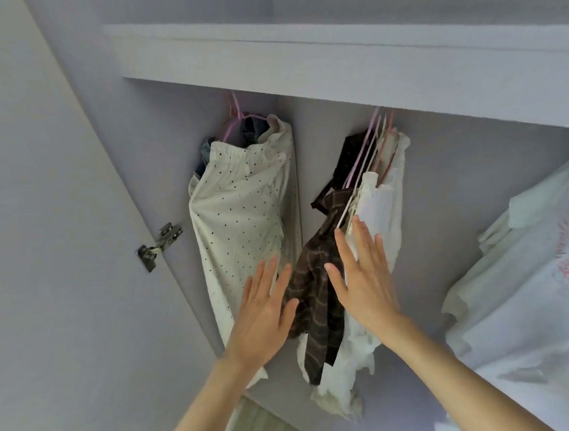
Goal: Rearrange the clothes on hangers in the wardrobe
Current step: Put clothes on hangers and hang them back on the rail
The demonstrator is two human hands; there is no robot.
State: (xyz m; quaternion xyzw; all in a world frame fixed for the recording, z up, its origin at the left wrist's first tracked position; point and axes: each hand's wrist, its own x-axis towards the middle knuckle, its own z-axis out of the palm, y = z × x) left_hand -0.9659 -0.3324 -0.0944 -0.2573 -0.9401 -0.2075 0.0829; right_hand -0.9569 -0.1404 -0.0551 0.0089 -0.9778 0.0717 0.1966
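Two bundles of clothes hang on hangers inside the wardrobe. On the left a cream dotted garment (240,214) hangs from a pink hanger (232,123). To its right a brown plaid garment (316,298) and a white garment (385,207) hang from several pale hangers (370,149). My left hand (264,310) is flat with straight fingers, at the lower edge of the dotted garment beside the plaid one. With its fingers spread, my right hand (361,277) lies flat against the plaid and white garments. Neither hand grips anything.
A shelf board (335,66) runs across above the hangers. The open wardrobe door (50,258) stands at the left with a metal hinge (159,245). Another white garment with pink print (533,276) hangs at the right. Pale flooring shows at the bottom.
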